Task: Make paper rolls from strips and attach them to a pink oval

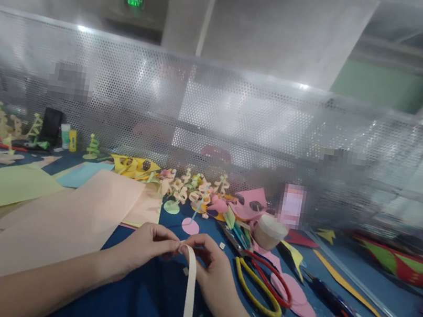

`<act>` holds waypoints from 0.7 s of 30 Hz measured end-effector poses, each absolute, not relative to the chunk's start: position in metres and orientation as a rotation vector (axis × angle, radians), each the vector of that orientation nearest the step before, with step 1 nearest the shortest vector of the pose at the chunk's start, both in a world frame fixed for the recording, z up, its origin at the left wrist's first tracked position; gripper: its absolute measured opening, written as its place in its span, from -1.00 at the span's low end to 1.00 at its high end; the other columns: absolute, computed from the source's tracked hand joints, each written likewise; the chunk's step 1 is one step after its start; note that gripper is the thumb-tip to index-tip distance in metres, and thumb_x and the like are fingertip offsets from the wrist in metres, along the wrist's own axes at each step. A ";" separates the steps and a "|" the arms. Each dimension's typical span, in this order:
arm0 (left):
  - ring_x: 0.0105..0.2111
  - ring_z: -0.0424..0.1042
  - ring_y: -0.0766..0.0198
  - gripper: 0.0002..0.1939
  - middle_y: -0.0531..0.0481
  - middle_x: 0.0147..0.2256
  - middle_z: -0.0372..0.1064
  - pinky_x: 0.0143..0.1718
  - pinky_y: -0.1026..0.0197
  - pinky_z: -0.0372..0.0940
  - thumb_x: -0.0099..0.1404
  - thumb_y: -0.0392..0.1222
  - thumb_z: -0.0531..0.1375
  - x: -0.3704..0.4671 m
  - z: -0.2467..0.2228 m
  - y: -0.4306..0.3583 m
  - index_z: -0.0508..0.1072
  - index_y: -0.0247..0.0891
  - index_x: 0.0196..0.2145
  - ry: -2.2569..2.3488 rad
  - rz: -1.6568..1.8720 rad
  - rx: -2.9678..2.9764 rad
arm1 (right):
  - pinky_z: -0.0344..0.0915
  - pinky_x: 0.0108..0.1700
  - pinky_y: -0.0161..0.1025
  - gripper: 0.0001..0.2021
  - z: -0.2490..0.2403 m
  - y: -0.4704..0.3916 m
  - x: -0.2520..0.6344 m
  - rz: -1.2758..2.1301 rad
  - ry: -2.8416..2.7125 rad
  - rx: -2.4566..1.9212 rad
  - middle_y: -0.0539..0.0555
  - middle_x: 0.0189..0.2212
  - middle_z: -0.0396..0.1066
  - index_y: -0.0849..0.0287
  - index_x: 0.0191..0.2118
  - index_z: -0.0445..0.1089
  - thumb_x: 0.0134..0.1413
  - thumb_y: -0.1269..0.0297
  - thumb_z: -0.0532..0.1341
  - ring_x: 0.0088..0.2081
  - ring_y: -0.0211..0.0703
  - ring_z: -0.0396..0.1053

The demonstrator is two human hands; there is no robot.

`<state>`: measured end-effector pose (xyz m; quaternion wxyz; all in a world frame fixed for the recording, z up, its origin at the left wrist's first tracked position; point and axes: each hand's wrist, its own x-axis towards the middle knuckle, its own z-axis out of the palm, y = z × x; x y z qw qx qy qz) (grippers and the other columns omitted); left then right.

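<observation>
A long cream paper strip (189, 298) hangs down from between my two hands, its upper end pinched at the fingertips. My left hand (146, 249) is closed, thumb and forefinger pressed together at the strip's top end. Touching it, my right hand (208, 264) is closed on the strip just beside that end. Just beyond the hands a pink paper disc (190, 226) lies on the blue table, with a thin light-blue stem (200, 204) rising from it. Scissors (262, 282) with red and yellow handles lie right of my right hand.
Coloured paper sheets (62, 226) cover the left. Curled paper figures (180, 191) stand at the back before a perforated metal screen (133, 99). Pink ovals (294, 295), a white roll (269, 232) and a dark blue glue gun (343, 310) lie at right.
</observation>
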<state>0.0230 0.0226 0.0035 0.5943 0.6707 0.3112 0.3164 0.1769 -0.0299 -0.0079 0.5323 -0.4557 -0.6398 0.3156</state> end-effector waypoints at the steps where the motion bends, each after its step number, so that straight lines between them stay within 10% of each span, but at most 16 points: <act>1: -0.52 0.28 0.33 -0.83 0.04 -0.56 0.39 -0.44 0.31 0.16 0.04 -0.16 0.19 0.023 0.004 0.022 0.53 -0.30 -0.49 0.716 0.733 1.561 | 0.31 -0.32 -0.26 -0.80 -0.008 -0.030 0.177 0.771 -1.505 -1.104 0.02 -0.49 0.35 0.17 -0.42 0.28 -0.02 0.13 0.18 -0.40 -0.18 0.34; 21: -0.51 0.32 0.29 -0.82 0.03 -0.57 0.40 -0.47 0.32 0.14 0.04 -0.15 0.17 0.022 0.000 0.025 0.52 -0.30 -0.49 0.824 0.730 1.825 | 0.28 -0.29 -0.27 -0.82 -0.016 -0.025 0.182 0.727 -1.536 -1.144 0.02 -0.44 0.39 0.16 -0.35 0.34 -0.03 0.16 0.18 -0.37 -0.17 0.36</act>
